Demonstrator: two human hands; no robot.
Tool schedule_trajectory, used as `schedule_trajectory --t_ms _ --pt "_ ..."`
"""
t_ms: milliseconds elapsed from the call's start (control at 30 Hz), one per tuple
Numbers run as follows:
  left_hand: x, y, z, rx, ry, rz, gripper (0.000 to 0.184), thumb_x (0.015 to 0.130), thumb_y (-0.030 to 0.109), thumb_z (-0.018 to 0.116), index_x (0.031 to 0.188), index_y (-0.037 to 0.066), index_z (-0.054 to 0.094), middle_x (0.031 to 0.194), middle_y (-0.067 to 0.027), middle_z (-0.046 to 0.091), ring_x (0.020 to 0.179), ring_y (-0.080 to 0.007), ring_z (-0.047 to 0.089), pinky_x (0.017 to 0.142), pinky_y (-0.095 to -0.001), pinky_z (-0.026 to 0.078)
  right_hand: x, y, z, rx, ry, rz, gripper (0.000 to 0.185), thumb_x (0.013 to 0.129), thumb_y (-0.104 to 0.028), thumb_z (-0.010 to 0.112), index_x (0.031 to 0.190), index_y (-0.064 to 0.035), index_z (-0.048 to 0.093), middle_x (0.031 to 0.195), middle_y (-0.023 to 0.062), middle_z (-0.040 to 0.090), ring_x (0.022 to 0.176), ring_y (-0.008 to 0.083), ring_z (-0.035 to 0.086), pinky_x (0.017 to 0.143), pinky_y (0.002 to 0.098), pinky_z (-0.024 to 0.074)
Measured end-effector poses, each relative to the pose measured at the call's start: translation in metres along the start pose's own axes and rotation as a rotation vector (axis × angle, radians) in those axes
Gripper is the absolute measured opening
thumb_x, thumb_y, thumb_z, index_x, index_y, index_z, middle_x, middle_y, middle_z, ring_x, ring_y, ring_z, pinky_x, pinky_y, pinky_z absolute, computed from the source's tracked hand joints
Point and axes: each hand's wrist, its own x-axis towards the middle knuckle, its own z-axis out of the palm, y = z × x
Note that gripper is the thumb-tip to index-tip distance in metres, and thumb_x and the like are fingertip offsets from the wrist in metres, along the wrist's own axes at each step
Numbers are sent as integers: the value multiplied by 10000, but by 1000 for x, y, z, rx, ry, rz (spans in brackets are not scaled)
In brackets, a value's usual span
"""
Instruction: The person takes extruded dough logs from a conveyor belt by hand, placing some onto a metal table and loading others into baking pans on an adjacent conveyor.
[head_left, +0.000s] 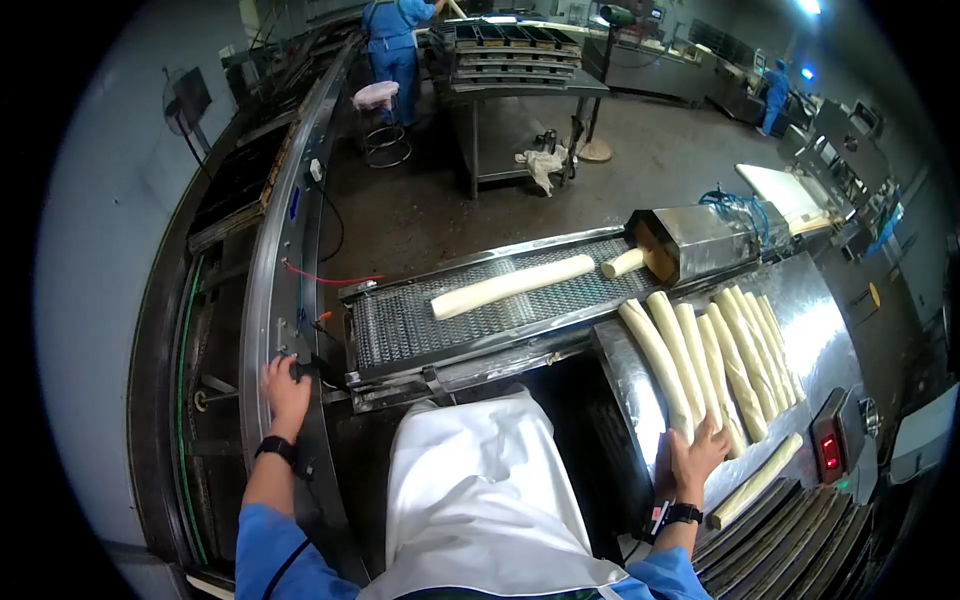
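My left hand is at the metal rail of the long conveyor, its fingers curled around a black knob. My right hand rests at the near ends of several long pale dough rolls, thumb and fingers apart. These rolls lie side by side on a shiny steel table. One separate dough roll lies nearer to me, right of that hand. On the mesh belt ahead sits another dough roll, with a shorter piece at the opening of a metal housing.
A scale display with red digits stands at the table's right edge, above a grooved dark tray. Stacked trays sit on a farther table. One person in blue stands beyond, another at far right. A stool is ahead.
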Motion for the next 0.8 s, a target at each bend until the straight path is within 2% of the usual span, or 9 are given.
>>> schedule_trajectory --t_ms 67,267,400,467,533,667,700,733,800 --pt "23 44 23 -216 -2 21 452 727 86 651 1166 27 556 1305 -205 471 1250 -360 412 1054 -426 337 5 -11 -9 -67 5 -1 863 625 -491 768 1339 -146 427 1323 302 352 1233 465 326 1008 545 282" --pt "61 201 62 -216 -50 611 507 804 166 628 1261 -10 497 1298 -220 485 1204 -387 459 1015 -424 386 9 -11 -12 -119 -81 2 891 650 -538 736 1377 -170 373 1309 319 350 1210 492 340 1028 575 258" --pt "54 260 66 -248 -371 544 482 824 218 614 1242 -3 520 1199 -210 553 1112 -371 527 964 -427 425 8 -11 -21 -25 -95 -50 946 670 -534 721 1445 -199 294 1311 334 342 1198 501 345 1039 563 255" --pt "48 272 73 -226 -500 519 473 829 236 610 1232 2 532 1162 -205 577 1076 -368 550 947 -427 437 9 -13 -21 -52 -105 -43 950 682 -529 710 1461 -207 272 1312 341 344 1209 503 338 1048 558 241" --pt "39 275 79 -185 -338 546 457 832 260 606 1211 11 555 1114 -201 600 1042 -366 569 930 -427 449 10 -17 -23 -136 -150 -35 944 679 -537 706 1458 -194 296 1349 315 315 1237 476 318 1048 541 252" --pt "57 250 75 -236 -328 516 477 821 285 617 1202 4 558 1056 -219 617 1021 -353 583 921 -418 456 13 -15 -22 -138 -213 -53 908 696 -524 685 1456 -206 305 1425 313 236 1258 475 299 1057 563 219" --pt "64 229 88 -210 -312 489 460 802 312 633 1168 37 586 1050 -204 626 1009 -354 585 898 -420 461 14 -14 -24 -142 -213 -55 908 696 -524 685 1456 -206 305 1425 313 236 1258 475 299 1057 563 219" --pt "64 224 67 -158 -474 420 412 778 329 658 1105 82 618 1018 -175 637 985 -353 593 860 -442 465 13 -15 -26 -152 -224 -66 903 693 -517 685 1456 -220 306 1439 298 233 1261 476 299 1058 564 217" --pt "53 205 65 -41 -323 423 356 750 300 691 1051 120 635 975 -145 640 954 -345 598 832 -455 460 15 -18 -29 -154 -235 -83 899 689 -511 686 1456 -235 306 1453 284 231 1263 477 299 1058 566 215"
